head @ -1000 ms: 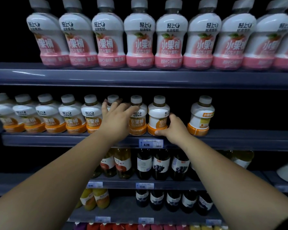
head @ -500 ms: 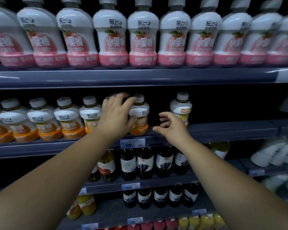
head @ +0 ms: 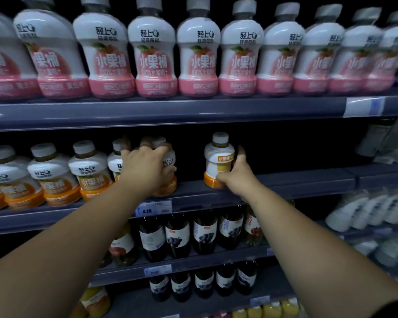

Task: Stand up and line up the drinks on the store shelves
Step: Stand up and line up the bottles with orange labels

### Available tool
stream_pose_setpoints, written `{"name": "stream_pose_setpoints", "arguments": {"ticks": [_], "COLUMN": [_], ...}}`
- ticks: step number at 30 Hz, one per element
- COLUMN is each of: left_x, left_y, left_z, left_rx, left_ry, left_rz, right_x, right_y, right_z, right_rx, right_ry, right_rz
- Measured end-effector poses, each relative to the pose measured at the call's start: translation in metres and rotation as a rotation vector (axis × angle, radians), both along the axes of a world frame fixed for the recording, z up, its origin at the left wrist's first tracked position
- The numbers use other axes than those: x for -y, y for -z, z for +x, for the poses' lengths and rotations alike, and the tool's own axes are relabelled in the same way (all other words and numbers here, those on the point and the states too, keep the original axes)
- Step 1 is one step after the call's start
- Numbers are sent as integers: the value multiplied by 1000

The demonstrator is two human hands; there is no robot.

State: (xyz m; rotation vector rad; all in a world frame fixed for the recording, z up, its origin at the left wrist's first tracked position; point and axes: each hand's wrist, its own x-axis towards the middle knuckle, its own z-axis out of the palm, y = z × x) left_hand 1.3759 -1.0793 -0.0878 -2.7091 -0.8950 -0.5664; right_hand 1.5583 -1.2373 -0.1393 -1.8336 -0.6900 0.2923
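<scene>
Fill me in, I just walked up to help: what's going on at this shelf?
A person is lining up orange-bottomed drink bottles on the middle shelf. Their left hand grips the end bottle of the row; their right hand grips a lone bottle standing upright, apart to the right. A gap separates the two.

Orange bottles [head: 169, 180] mostly hidden behind left hand [head: 141, 167], right-side white bottles [head: 365, 212] blurred
</scene>
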Motion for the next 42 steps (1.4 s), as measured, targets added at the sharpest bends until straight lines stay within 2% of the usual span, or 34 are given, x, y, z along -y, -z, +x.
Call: {"name": "stream_pose_setpoints", "arguments": {"ticks": [3, 7, 11, 15, 19, 23, 26, 29, 33, 42], "left_x": [-7, -17, -21, -22, -22, -27, -28, -26, -24, -27], "left_y": [-2, 1, 0, -4, -6, -5, -2, -3, -2, 0], "left_z": [0, -3, -6, -12, -14, -18, -24, -25, -25, -22], "left_rx": [34, 42, 67, 82, 88, 66, 41, 22, 4, -1], "left_ry": [55, 105, 164, 243, 274, 284, 289, 260, 231, 207], "left_rz": [-38, -39, -22, -25, -54, -72, -44, -32, -31, 10], "right_x": [-10, -15, -27, -37, -40, -42, -42, -45, -46, -42], "right_y": [4, 8, 7, 8, 9, 10, 9, 10, 11, 10], "right_z": [-3, -7, -20, -27, -35, -36, -40, -45, -48, -44], "right_rx": [97, 20, 139, 46, 84, 67, 94, 97, 138, 111], "right_ry": [24, -120, -5, -93, -50, -112, -55, -89, 10, -58], "right_rz": [-65, -66, -108, -34, -38, -128, -101, -121, -91, -108]}}
